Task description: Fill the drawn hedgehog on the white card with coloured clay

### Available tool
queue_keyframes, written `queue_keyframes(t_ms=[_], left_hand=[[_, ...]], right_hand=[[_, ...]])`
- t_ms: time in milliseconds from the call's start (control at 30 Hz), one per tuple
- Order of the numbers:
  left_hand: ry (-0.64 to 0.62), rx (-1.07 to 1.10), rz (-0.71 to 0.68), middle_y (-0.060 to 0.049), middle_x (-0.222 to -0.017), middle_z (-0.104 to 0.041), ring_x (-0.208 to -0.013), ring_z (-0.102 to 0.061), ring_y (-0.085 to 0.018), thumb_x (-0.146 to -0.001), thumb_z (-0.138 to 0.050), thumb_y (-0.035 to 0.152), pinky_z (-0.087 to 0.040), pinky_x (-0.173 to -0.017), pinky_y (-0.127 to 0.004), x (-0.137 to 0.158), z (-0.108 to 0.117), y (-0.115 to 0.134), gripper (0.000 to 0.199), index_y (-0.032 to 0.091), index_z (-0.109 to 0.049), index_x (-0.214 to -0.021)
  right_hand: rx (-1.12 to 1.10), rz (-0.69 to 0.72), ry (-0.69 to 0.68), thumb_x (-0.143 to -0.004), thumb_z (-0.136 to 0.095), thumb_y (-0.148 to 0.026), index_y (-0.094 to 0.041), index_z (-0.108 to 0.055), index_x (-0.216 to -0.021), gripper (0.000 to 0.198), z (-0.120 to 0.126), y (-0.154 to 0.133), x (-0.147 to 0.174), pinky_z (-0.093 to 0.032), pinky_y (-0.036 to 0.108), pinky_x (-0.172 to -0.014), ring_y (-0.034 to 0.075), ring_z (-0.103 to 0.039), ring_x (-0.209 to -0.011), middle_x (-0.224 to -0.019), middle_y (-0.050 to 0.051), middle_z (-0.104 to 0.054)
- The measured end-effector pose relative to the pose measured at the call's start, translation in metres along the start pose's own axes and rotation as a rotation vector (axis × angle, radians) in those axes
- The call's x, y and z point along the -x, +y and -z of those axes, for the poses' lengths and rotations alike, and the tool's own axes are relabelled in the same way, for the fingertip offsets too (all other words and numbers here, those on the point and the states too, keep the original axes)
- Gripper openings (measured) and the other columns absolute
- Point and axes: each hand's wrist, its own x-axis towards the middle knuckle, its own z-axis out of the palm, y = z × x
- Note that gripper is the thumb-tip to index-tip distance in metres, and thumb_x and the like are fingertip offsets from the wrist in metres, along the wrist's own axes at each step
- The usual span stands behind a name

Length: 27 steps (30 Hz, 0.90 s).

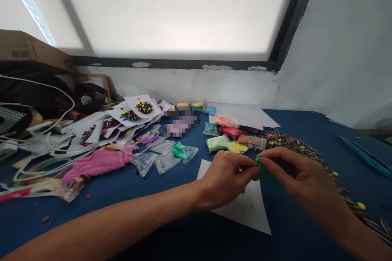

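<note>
Between my two hands is a small bit of green modelling clay (257, 159), pinched at the fingertips. My left hand (225, 177) is closed, its thumb and forefinger pressed together against the left side of the clay. From the right, my right hand (298, 175) grips the same piece between thumb and forefinger. Below them lies a white sheet of paper (257, 216) with a pencil-like drawing (245, 200), partly covered by my left hand. Just beyond my hands sit packets of clay: light green (217, 143), yellow (238, 147) and red (230, 131).
Sunflower seeds (290, 144) with yellow bits spread along the right. Left of my hands lie plastic bags (167, 161), an opened green clay packet (181, 151) and a pink cloth-like piece (101, 164). Seed-decorated cards (130, 115), white cables (39, 177) and a cardboard box (33, 51) fill the back left.
</note>
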Motion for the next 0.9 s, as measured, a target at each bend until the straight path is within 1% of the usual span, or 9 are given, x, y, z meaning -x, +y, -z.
queue_keyframes(t_ms=[100, 300, 433, 500, 567, 667, 700, 800, 900], left_hand=[[-0.006, -0.029, 0.017, -0.002, -0.062, -0.062, -0.050, -0.053, -0.007, -0.085, -0.055, 0.026, -0.043, -0.046, -0.015, 0.000, 0.002, 0.003, 0.024, 0.012, -0.073, -0.078], [-0.021, 0.150, 0.172, -0.003, -0.069, -0.066, -0.044, -0.053, -0.005, -0.083, -0.058, 0.021, -0.039, -0.039, -0.013, -0.002, 0.004, 0.013, 0.019, 0.009, -0.072, -0.077], [-0.023, 0.188, 0.199, -0.003, -0.070, -0.066, -0.044, -0.053, -0.004, -0.083, -0.057, 0.016, -0.040, -0.040, -0.013, -0.002, 0.006, 0.018, 0.017, 0.008, -0.071, -0.077], [-0.026, 0.177, 0.180, -0.002, -0.067, -0.064, -0.044, -0.054, -0.005, -0.083, -0.059, 0.018, -0.040, -0.040, -0.012, -0.002, 0.007, 0.019, 0.017, 0.008, -0.072, -0.080], [-0.031, 0.139, 0.170, -0.001, -0.063, -0.063, -0.046, -0.054, -0.006, -0.082, -0.063, 0.023, -0.038, -0.040, -0.013, -0.001, 0.008, 0.021, 0.019, 0.009, -0.074, -0.089], [-0.026, 0.132, 0.156, -0.002, -0.067, -0.066, -0.051, -0.057, -0.008, -0.079, -0.069, 0.026, -0.040, -0.044, -0.014, -0.001, 0.008, 0.024, 0.027, 0.011, -0.074, -0.101], [-0.021, 0.159, 0.155, -0.003, -0.069, -0.067, -0.052, -0.058, -0.008, -0.079, -0.069, 0.024, -0.042, -0.046, -0.014, -0.002, 0.009, 0.024, 0.024, 0.012, -0.074, -0.099], [0.006, 0.248, 0.161, -0.002, -0.065, -0.065, -0.053, -0.058, -0.007, -0.081, -0.066, 0.017, -0.043, -0.048, -0.014, -0.004, 0.009, 0.022, 0.012, 0.009, -0.074, -0.083], [0.027, 0.305, 0.149, -0.001, -0.064, -0.063, -0.052, -0.060, -0.008, -0.082, -0.065, 0.017, -0.039, -0.043, -0.014, -0.006, 0.011, 0.019, 0.012, 0.008, -0.072, -0.080]], right_hand=[[0.004, 0.033, -0.024, -0.083, -0.063, -0.050, -0.026, -0.071, -0.083, 0.026, 0.000, 0.001, -0.001, -0.053, 0.026, -0.058, 0.017, -0.066, -0.068, -0.075, 0.000, -0.070], [-0.044, 0.041, -0.073, -0.088, -0.058, -0.046, -0.027, -0.072, -0.090, 0.024, 0.001, 0.000, -0.001, -0.053, 0.025, -0.062, 0.016, -0.066, -0.074, -0.080, 0.000, -0.070], [-0.039, 0.064, -0.084, -0.088, -0.058, -0.046, -0.027, -0.072, -0.091, 0.024, 0.003, -0.001, -0.001, -0.054, 0.028, -0.066, 0.018, -0.068, -0.078, -0.085, 0.001, -0.071], [-0.027, 0.061, -0.059, -0.086, -0.060, -0.046, -0.027, -0.072, -0.089, 0.023, 0.003, -0.001, -0.002, -0.054, 0.028, -0.065, 0.018, -0.068, -0.077, -0.084, 0.001, -0.071], [-0.009, 0.054, -0.025, -0.085, -0.061, -0.047, -0.028, -0.072, -0.088, 0.022, 0.004, -0.001, -0.002, -0.054, 0.028, -0.065, 0.018, -0.068, -0.076, -0.083, 0.001, -0.072], [0.019, 0.043, -0.004, -0.084, -0.062, -0.046, -0.029, -0.073, -0.089, 0.022, 0.004, 0.000, -0.002, -0.055, 0.030, -0.069, 0.019, -0.069, -0.080, -0.087, 0.001, -0.073], [0.022, 0.033, -0.003, -0.083, -0.063, -0.046, -0.029, -0.073, -0.091, 0.022, 0.003, 0.000, -0.001, -0.055, 0.030, -0.070, 0.020, -0.069, -0.083, -0.090, 0.001, -0.074], [0.010, -0.008, 0.000, -0.083, -0.063, -0.048, -0.028, -0.072, -0.097, 0.027, 0.003, 0.000, 0.000, -0.056, 0.030, -0.071, 0.021, -0.070, -0.088, -0.097, 0.002, -0.075], [0.003, -0.034, 0.022, -0.085, -0.058, -0.053, -0.026, -0.069, -0.101, 0.034, 0.005, 0.000, 0.000, -0.056, 0.028, -0.065, 0.020, -0.070, -0.083, -0.095, 0.003, -0.074]])
